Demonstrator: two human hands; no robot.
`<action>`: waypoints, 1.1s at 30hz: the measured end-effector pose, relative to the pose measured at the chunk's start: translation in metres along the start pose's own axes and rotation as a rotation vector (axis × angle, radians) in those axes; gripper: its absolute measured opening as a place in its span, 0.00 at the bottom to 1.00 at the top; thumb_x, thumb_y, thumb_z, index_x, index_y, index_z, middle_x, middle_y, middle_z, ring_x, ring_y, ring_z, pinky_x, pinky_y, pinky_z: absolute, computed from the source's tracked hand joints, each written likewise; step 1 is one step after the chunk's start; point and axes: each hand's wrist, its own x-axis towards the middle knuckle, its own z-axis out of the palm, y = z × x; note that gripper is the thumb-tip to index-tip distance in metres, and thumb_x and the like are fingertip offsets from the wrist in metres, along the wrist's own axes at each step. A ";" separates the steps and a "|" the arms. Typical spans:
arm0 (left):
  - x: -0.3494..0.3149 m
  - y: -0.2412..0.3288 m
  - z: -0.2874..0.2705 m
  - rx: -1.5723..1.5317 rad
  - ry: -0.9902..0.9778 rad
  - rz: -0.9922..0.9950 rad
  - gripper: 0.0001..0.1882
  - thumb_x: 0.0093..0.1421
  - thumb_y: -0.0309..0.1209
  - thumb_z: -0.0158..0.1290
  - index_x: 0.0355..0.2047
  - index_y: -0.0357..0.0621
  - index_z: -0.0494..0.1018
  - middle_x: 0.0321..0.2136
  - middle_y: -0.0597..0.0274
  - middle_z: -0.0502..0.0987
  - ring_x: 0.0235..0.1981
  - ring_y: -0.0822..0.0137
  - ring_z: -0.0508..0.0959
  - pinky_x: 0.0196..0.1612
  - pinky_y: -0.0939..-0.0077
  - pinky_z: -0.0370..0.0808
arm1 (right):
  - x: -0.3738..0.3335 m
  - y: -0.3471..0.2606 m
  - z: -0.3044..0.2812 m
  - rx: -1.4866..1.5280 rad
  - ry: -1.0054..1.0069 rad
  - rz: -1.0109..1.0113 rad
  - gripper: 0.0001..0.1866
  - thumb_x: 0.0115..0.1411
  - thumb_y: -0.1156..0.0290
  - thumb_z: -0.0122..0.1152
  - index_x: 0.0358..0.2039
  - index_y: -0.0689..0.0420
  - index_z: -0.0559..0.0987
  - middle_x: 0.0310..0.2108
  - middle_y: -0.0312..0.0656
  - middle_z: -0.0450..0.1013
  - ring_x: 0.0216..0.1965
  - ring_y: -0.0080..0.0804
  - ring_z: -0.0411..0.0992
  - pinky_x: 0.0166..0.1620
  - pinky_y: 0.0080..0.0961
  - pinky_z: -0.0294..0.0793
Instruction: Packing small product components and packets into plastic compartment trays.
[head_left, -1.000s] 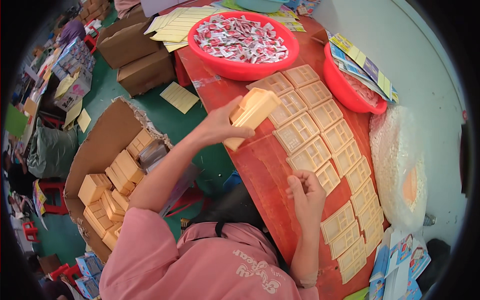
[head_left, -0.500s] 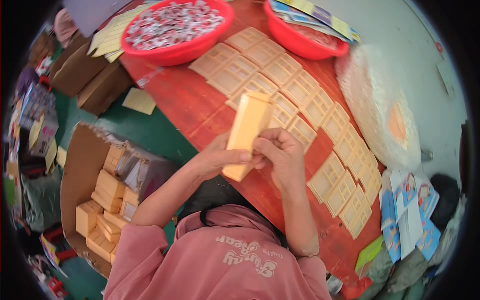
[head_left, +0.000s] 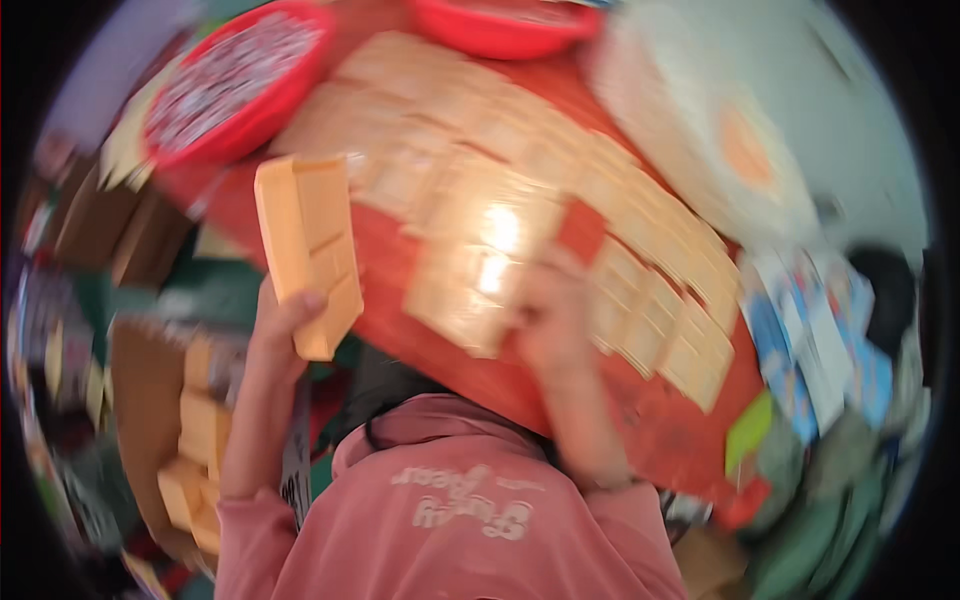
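My left hand (head_left: pixel 285 325) is closed around the lower end of a long peach-coloured plastic piece (head_left: pixel 312 255), which stands nearly upright off the table's left edge. Raised ridges divide its broad face into sections. Over the table, my right hand (head_left: pixel 550 310) is smeared by motion, so its fingers cannot be read. Beside it lies or hangs a glossy cream panel (head_left: pixel 450 265) with bright glare; whether my hand grips this panel is unclear. Rows of flat cream window-like panels (head_left: pixel 625 300) cover much of the red table (head_left: pixel 640 440).
An open cardboard carton (head_left: pixel 145 400) at left contains several peach pieces (head_left: pixel 200 430). Far back are a red basin of small wrapped packets (head_left: pixel 240 85) and another red basin (head_left: pixel 500 35). A bulky translucent bag (head_left: pixel 690 120) and blue-white packaging (head_left: pixel 820 350) sit at right.
My hands have separated. The left has carried the peach piece leftward, turning its ridged face into view, while the right has let go of it. The glossy panel now shows beside my right hand.
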 end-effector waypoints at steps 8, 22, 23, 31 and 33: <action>-0.061 0.073 -0.180 1.161 0.804 0.142 0.53 0.37 0.47 0.61 0.60 0.36 0.50 0.45 0.45 0.70 0.47 0.54 0.71 0.50 0.69 0.66 | -0.025 -0.003 -0.065 0.149 -0.136 -0.065 0.10 0.56 0.73 0.47 0.39 0.59 0.70 0.18 0.25 0.56 0.17 0.09 0.54 0.18 0.06 0.55; -0.119 -0.073 -0.315 1.335 0.570 -0.696 0.53 0.35 0.56 0.64 0.55 0.33 0.59 0.50 0.42 0.67 0.52 0.52 0.68 0.53 0.65 0.65 | -0.025 0.003 -0.028 0.031 -0.063 0.152 0.10 0.51 0.68 0.52 0.30 0.61 0.70 0.14 0.24 0.56 0.12 0.10 0.53 0.12 0.08 0.53; -0.120 -0.065 -0.306 1.359 0.665 -0.424 0.51 0.37 0.54 0.65 0.55 0.33 0.59 0.51 0.42 0.66 0.54 0.53 0.66 0.55 0.66 0.63 | -0.024 0.002 -0.026 0.093 0.001 0.191 0.06 0.49 0.75 0.48 0.28 0.62 0.71 0.14 0.28 0.58 0.12 0.14 0.53 0.14 0.12 0.51; -0.045 0.021 -0.064 1.478 0.085 0.811 0.27 0.49 0.36 0.59 0.49 0.38 0.68 0.45 0.51 0.72 0.47 0.53 0.71 0.50 0.63 0.67 | -0.024 0.016 -0.027 0.297 -0.052 0.208 0.05 0.54 0.72 0.53 0.24 0.56 0.69 0.16 0.30 0.64 0.16 0.17 0.64 0.17 0.13 0.59; -0.029 0.005 0.016 1.467 -0.342 0.928 0.41 0.41 0.50 0.62 0.51 0.39 0.65 0.49 0.51 0.69 0.51 0.49 0.67 0.53 0.54 0.63 | -0.027 0.016 -0.032 0.365 -0.031 0.172 0.05 0.55 0.71 0.53 0.24 0.56 0.69 0.16 0.30 0.64 0.16 0.18 0.65 0.18 0.13 0.60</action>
